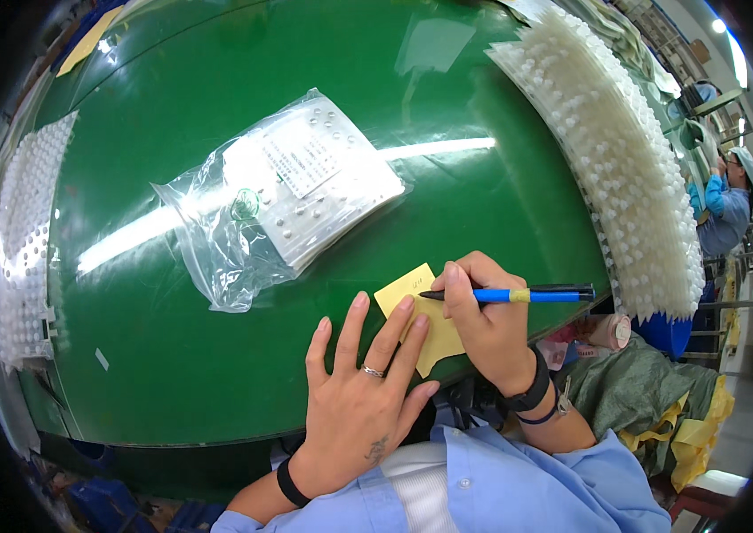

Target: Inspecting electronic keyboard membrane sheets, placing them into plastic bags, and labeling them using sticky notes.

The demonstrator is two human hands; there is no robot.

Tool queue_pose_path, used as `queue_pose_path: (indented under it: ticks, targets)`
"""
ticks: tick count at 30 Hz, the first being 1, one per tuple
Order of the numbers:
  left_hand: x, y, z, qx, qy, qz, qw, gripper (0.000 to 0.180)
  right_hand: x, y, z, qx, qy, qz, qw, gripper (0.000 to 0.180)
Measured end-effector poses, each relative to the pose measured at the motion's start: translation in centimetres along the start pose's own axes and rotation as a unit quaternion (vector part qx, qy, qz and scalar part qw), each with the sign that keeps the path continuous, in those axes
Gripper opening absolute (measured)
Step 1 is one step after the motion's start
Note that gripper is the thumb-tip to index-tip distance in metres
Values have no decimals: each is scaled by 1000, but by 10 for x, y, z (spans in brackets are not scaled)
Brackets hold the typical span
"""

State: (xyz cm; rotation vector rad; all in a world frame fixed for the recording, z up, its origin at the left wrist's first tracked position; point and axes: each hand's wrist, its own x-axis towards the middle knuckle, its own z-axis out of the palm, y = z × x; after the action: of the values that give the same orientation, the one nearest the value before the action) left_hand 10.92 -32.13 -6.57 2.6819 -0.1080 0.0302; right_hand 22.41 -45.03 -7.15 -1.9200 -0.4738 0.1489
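My right hand (494, 333) grips a blue and black pen (541, 294), its tip resting on a small yellow paper slip (434, 333). Faint handwriting shows near the slip's upper edge. With fingers spread flat, my left hand (363, 382) lies on the green table (216, 373), its fingertips touching the slip's left side. Beyond both hands, a clear plastic bag (230, 235) holds a stack of white sheets with round bumps (354, 178). A printed white label (301, 160) sits on top of that stack.
A long row of upright whitish sheets with round bumps (616, 169) runs along the table's right side. Similar bumpy sheets (25, 240) stand at the left edge. A green sack (634, 391) lies at the lower right. Farther right, a person in blue (725, 209) is at work.
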Motion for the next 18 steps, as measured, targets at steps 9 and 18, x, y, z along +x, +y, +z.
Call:
queue_pose_path:
  ticks: [9,18]
  targets:
    - [1,1,0,-2,2,-4,1000,57,0,1,0,-13,2,4,1000,22]
    - [1,0,1,-4,5,-4,1000,58,0,1,1,-22,5,-18,1000,21]
